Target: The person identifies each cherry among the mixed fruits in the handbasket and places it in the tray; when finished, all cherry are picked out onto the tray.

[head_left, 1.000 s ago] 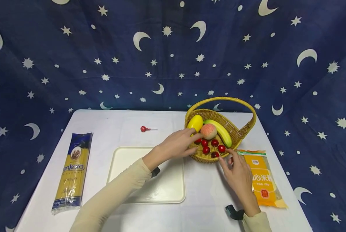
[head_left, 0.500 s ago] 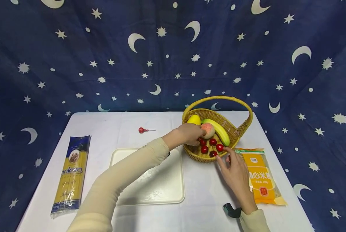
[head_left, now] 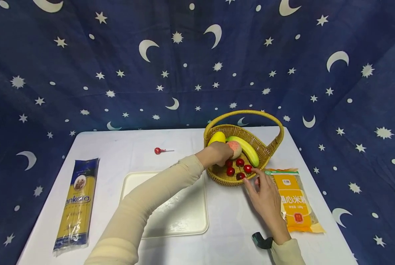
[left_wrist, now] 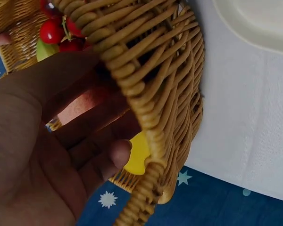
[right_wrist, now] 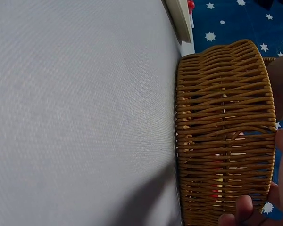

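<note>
My left hand (head_left: 219, 152) reaches down inside the wicker basket (head_left: 227, 181), right beside the peach (head_left: 236, 148). In the left wrist view its thumb and fingers pass behind the basket rim, with part of the peach (left_wrist: 82, 106) showing between them. Those fingertips are hidden, and I cannot tell whether they pinch anything. A yellow mango-like fruit (head_left: 218, 136), a banana (head_left: 248, 151) and several red cherries (head_left: 230, 171) lie in the basket too. My right hand (head_left: 266, 197) holds the basket's near right rim; its fingers (right_wrist: 244, 207) show against the woven wall.
A cream tray (head_left: 197, 232) lies left of the basket, under my left forearm. Behind it is a red lollipop (head_left: 158, 151). A pasta packet (head_left: 76, 208) lies far left, and an orange rice-noodle packet (head_left: 295, 200) beside my right hand. The basket handle (head_left: 243, 112) arches overhead.
My left hand has gone from hovering over the basket's left side to down among the fruit, its fingers curling out of sight. The right hand has stayed at the rim. The head view shifted slightly.
</note>
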A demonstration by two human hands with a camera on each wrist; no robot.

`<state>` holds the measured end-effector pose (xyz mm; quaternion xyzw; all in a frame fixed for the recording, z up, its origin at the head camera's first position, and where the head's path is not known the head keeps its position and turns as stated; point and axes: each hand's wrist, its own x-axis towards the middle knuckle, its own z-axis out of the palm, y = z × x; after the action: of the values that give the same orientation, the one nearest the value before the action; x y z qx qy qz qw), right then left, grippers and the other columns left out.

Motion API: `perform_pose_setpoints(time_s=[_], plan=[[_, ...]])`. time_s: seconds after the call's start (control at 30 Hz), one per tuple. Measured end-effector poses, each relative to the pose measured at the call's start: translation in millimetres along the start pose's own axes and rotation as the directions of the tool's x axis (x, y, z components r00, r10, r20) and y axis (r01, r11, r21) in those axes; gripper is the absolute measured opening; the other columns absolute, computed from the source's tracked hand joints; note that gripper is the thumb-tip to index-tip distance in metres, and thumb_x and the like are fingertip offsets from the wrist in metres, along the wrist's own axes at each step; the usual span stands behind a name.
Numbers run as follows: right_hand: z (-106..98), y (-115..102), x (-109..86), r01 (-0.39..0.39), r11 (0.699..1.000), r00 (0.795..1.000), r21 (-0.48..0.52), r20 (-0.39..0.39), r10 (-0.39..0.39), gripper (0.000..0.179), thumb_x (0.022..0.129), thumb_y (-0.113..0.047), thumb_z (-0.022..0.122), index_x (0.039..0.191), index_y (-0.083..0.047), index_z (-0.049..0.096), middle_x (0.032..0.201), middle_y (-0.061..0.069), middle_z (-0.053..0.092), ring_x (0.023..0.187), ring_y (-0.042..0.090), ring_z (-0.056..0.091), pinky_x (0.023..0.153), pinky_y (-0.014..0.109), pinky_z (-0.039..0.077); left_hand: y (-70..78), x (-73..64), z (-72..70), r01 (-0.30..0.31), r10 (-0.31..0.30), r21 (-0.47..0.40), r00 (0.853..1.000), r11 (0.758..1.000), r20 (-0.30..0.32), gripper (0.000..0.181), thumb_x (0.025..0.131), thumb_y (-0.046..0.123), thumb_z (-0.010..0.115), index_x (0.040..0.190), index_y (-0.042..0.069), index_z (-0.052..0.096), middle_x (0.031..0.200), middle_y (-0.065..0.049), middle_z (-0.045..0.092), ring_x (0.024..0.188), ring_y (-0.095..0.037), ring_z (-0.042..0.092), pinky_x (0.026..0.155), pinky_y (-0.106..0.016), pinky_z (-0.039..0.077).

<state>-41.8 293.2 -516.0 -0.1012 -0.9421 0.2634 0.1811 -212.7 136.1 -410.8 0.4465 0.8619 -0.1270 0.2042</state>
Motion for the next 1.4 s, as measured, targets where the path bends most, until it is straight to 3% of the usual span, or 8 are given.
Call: perform_pose_setpoints(time_s=[0.23,0.53,0.8,1.07,1.23,1.4], plan=[[3,1,1.0,0.024,1.0,1.0,0.019,-0.015,-0.024,0.047,0.097,-0.036,0.077,0.136,-0.014,0.063,0.089,0.007,0.057,0.08,0.019,0.044,0.077,0.034,0.031,2.4,5.2,16.8,0.026,-0.025,0.071,0.999,0.997,-0.021,0.027,0.101,0.017,0.068,0.128,0.019,0.072,0.123,0.0,0.075,0.098,-0.013,0.064,0.095,-0.03,0.06],[5,2,0.7,-0.003,0.999,1.0,0.042,0.004,0.003,0.05,0.099,-0.035,0.076,0.142,-0.014,0.061,0.096,0.009,0.061,0.085,0.022,0.05,0.079,0.037,0.035,0.5,9.0,34.2,0.013,0.001,0.169,0.996,0.986,-0.086,0.019,0.102,0.021,0.069,0.12,0.019,0.074,0.118,0.004,0.077,0.1,-0.011,0.072,0.09,-0.03,0.063],[3,-1,-0.8,-0.021,0.999,1.0,0.04,0.021,0.02,0.051,0.1,-0.035,0.074,0.145,-0.015,0.059,0.101,0.009,0.063,0.09,0.024,0.053,0.08,0.038,0.037,-0.7,6.1,33.1,-0.002,0.018,0.141,0.994,0.99,-0.111,0.022,0.098,0.026,0.074,0.119,0.019,0.074,0.113,0.003,0.077,0.096,-0.011,0.07,0.088,-0.031,0.063],[4,-1,-1.9,-0.028,0.999,0.999,0.033,0.027,0.027,0.052,0.1,-0.036,0.073,0.146,-0.015,0.059,0.103,0.008,0.063,0.094,0.025,0.056,0.08,0.039,0.041,-2.8,-6.8,26.6,-0.032,0.04,0.059,0.988,0.998,-0.149,0.035,0.095,0.043,0.079,0.121,0.021,0.07,0.111,0.005,0.075,0.097,-0.011,0.069,0.091,-0.03,0.061],[4,-1,-1.5,-0.04,0.999,0.998,0.024,0.039,0.039,0.052,0.101,-0.037,0.072,0.146,-0.016,0.058,0.104,0.007,0.062,0.094,0.024,0.055,0.08,0.038,0.041,-4.6,-15.4,20.4,-0.067,0.067,0.009,0.974,0.998,-0.216,0.035,0.096,0.042,0.078,0.123,0.02,0.07,0.111,0.003,0.073,0.093,-0.013,0.067,0.088,-0.03,0.06],[3,-2,-0.9,-0.043,0.999,0.998,0.025,0.042,0.041,0.052,0.101,-0.037,0.072,0.146,-0.015,0.058,0.104,0.008,0.062,0.095,0.025,0.054,0.079,0.038,0.041,-7.5,-25.4,11.8,-0.122,0.102,-0.041,0.941,0.992,-0.322,0.031,0.097,0.038,0.077,0.12,0.018,0.069,0.108,0.001,0.07,0.088,-0.013,0.064,0.082,-0.029,0.058]])
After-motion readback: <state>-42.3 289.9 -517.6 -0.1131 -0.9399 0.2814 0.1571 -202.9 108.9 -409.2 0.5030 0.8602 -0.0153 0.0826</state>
